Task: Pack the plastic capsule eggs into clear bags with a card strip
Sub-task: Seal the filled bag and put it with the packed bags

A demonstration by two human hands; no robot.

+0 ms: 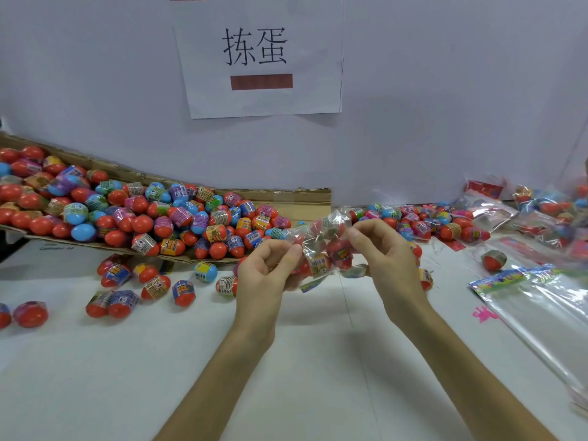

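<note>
Pinching filled clear bag (321, 249) between left hand (264, 275), right hand (386, 262) fingers.

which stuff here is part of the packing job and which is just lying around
Job: clear bag pinched by left hand and right hand; loose eggs; cardboard tray; empty bags; packed bags.
Lying about: paper sign; pink mark.
</note>
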